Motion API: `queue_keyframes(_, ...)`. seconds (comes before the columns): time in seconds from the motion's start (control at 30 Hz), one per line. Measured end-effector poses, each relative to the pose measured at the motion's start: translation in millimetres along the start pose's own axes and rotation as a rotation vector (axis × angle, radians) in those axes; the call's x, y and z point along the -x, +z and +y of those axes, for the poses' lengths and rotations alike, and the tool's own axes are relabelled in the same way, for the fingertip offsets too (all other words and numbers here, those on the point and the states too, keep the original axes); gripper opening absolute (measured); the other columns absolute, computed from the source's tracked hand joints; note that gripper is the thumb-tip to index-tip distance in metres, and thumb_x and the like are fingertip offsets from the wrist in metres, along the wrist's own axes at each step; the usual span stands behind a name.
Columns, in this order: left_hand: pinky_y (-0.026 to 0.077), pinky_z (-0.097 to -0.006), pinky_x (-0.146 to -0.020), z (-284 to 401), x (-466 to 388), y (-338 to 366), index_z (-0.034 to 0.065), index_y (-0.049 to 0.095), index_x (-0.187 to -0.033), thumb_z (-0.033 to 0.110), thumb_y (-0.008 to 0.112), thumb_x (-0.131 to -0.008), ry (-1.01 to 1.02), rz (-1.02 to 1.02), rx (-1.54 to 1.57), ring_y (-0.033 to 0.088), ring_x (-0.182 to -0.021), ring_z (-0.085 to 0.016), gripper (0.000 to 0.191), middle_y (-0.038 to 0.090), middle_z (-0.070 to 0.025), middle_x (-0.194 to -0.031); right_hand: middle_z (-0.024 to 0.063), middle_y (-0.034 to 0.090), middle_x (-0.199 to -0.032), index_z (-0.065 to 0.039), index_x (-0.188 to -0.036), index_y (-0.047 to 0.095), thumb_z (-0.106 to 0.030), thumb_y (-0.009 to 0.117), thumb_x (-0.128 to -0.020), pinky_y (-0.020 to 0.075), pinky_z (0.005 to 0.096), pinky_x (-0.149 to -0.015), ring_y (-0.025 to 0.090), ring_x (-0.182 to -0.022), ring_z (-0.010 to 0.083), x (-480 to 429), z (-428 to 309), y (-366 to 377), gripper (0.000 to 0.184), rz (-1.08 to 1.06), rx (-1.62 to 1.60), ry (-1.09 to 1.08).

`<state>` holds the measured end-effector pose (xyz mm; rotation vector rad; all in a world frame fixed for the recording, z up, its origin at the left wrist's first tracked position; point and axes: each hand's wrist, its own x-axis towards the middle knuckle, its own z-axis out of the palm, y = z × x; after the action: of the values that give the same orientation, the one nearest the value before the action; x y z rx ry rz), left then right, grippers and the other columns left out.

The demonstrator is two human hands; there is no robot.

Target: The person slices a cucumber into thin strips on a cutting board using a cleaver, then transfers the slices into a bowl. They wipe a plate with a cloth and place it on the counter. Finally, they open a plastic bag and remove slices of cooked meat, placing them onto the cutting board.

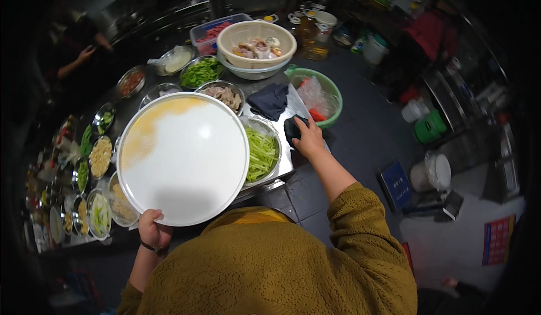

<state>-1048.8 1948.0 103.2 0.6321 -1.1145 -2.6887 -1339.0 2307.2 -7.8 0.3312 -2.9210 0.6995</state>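
My left hand [154, 229] grips the near rim of a large round white lid or tray [190, 163], which is tilted over the bowls and has a yellowish stain along its upper left. My right hand [307, 137] rests on a dark cloth [294, 130] at the right edge of the steel table [287, 156], its fingers pressed on the fabric. Another dark cloth [269, 101] lies crumpled just beyond. Between the lid and my right hand stands a bowl of cut green stalks [261, 154]. A bowl of sliced meat [224, 96] sits behind the lid, partly covered by it.
A green basin [334, 99] with plastic bags stands beyond the table's right edge. A cream colander [257, 32] sits in a bowl at the back, near oil bottles [320, 44]. Several bowls line the left side. One person [80, 53] is at the far left, another [431, 36] at the upper right.
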Motion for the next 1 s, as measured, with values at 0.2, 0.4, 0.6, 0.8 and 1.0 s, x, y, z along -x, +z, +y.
queue_keyframes(0.2, 0.047, -0.0453, -0.091, -45.7, -5.2, 43.9, -0.0106, 0.05, -0.107, 0.002, 0.052, -0.076, 0.112, 0.108, -0.076, 0.058, -0.101, -0.031, 0.034, 0.06, -0.0175, -0.103, 0.0196, 0.055, -0.116, -0.009, -0.111, 0.06, -0.012, 0.063, -0.074, 0.0455, 0.0375, -0.086, 0.055, -0.104, 0.0319, -65.2, 20.0, -18.9, 0.037, -0.322, -0.403, 0.106)
queue_keyframes(0.4, 0.05, -0.0361, -0.078, -75.5, -29.2, 79.9, -0.0041, 0.053, -0.107, 0.0, 0.054, -0.073, 0.071, 0.023, -0.089, 0.062, -0.086, -0.024, 0.034, 0.061, -0.0139, -0.099, 0.0163, 0.054, -0.105, -0.007, -0.109, 0.061, -0.018, 0.065, -0.076, 0.0478, 0.0371, -0.08, 0.059, -0.09, 0.0308, -55.2, -45.8, -91.1, 0.035, 0.003, -0.402, -0.437)
queue_keyframes(0.6, 0.047, -0.0312, -0.075, -89.9, -35.7, 122.3, -0.0021, 0.057, -0.102, 0.002, 0.057, -0.071, -0.001, -0.151, -0.288, 0.06, -0.081, -0.02, 0.032, 0.062, -0.0096, -0.089, 0.0157, 0.056, -0.094, -0.009, -0.093, 0.057, -0.016, 0.061, -0.078, 0.0467, 0.0451, -0.075, 0.057, -0.089, 0.0375, -87.7, -140.4, -88.4, 0.017, 0.066, -0.241, -0.327)
queue_keyframes(0.8, 0.05, -0.0327, -0.078, -91.7, -46.8, 144.5, -0.0015, 0.053, -0.111, 0.003, 0.056, -0.066, -0.074, -0.224, -0.139, 0.06, -0.092, -0.021, 0.045, 0.061, -0.0098, -0.098, 0.0135, 0.054, -0.084, -0.009, -0.08, 0.06, -0.007, 0.056, -0.072, 0.0465, 0.0423, -0.071, 0.054, -0.084, 0.0333, -18.8, -192.7, -82.7, 0.009, 0.011, -0.492, -0.974)
queue_keyframes(1.0, 0.053, -0.0363, -0.081, -88.0, -54.1, 135.3, -0.0023, 0.051, -0.114, 0.002, 0.052, -0.063, -0.013, -0.168, -0.231, 0.062, -0.091, -0.024, 0.051, 0.06, -0.0133, -0.101, 0.0105, 0.056, -0.088, -0.014, -0.087, 0.064, -0.005, 0.059, -0.07, 0.048, 0.0395, -0.073, 0.056, -0.088, 0.0311, 14.5, -93.0, -110.2, 0.019, -0.292, -0.358, -1.023)
